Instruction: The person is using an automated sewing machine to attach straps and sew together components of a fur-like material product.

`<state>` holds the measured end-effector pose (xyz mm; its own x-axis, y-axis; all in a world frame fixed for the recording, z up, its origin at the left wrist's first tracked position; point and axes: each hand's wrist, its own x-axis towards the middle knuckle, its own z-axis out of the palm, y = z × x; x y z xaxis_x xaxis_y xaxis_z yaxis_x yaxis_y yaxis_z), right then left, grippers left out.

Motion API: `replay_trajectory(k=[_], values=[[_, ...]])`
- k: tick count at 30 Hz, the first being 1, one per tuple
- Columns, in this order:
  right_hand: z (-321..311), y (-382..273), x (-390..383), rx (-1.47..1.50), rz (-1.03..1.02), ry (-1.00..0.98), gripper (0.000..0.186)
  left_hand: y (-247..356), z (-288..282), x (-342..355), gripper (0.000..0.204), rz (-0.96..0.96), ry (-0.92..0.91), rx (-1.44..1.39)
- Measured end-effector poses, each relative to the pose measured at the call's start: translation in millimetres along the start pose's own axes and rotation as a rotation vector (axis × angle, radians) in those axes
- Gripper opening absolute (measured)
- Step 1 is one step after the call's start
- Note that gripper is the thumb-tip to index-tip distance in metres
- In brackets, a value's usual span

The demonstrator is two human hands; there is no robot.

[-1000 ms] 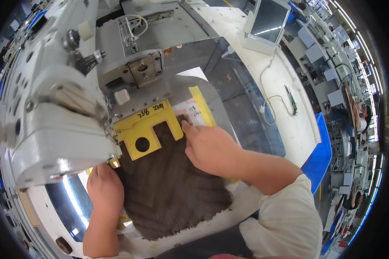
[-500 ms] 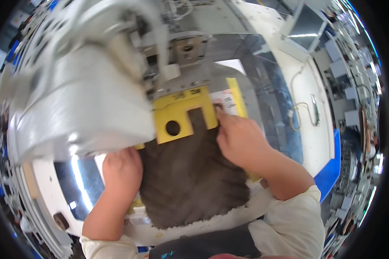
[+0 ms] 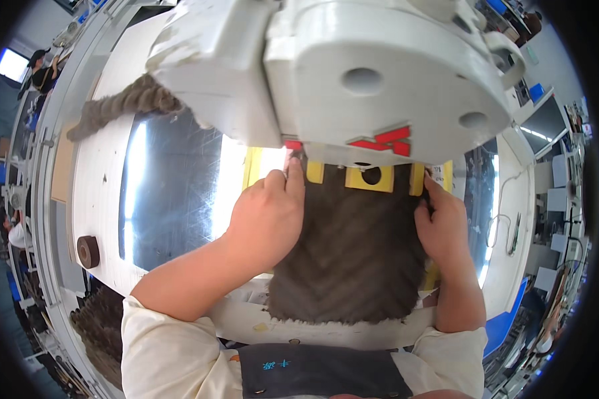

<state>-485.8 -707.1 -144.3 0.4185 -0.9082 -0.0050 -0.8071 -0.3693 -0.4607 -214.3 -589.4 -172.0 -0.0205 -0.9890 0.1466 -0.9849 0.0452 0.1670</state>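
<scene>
A brown furry fabric piece (image 3: pixel 353 259) lies in front of me, its far end under a large white machine head (image 3: pixel 393 73). Parts of a yellow template (image 3: pixel 387 179) with a round dark hole show on the fabric; the head hides the rest. My left hand (image 3: pixel 269 206) grips the fabric's far left edge, index finger stretched forward and the other fingers curled. At the far right edge, beside a yellow strip of the template, my right hand (image 3: pixel 446 223) holds the fabric between index finger and thumb. Its fingertips are partly hidden.
A brown roll (image 3: pixel 88 252) sits on the white table at left. Farther back lies a strip of brown fur (image 3: pixel 130 103); more fur (image 3: pixel 103 326) hangs at lower left. A thin tool (image 3: pixel 514 233) and a cord lie at right, near a blue panel (image 3: pixel 506 319).
The view has swung, so the machine head now covers the far middle and much of the template. My left hand has come forward along the fabric's left edge; my right stays at the right edge.
</scene>
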Motion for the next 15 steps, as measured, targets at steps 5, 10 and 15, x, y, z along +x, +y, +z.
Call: replay_trajectory(k=[5, 10, 15], values=[[2, 1, 1, -0.009, 0.015, 0.027, 0.041, -5, 2, 4, 0.049, 0.027, 0.016, -0.075], [0, -1, 0, -0.009, 0.019, 0.026, 0.041, -1, 6, 11, 0.055, 0.031, 0.015, -0.114], [2, 0, 1, 0.024, -0.012, 0.043, 0.043, -4, 7, 12, 0.051, 0.011, 0.034, -0.117]])
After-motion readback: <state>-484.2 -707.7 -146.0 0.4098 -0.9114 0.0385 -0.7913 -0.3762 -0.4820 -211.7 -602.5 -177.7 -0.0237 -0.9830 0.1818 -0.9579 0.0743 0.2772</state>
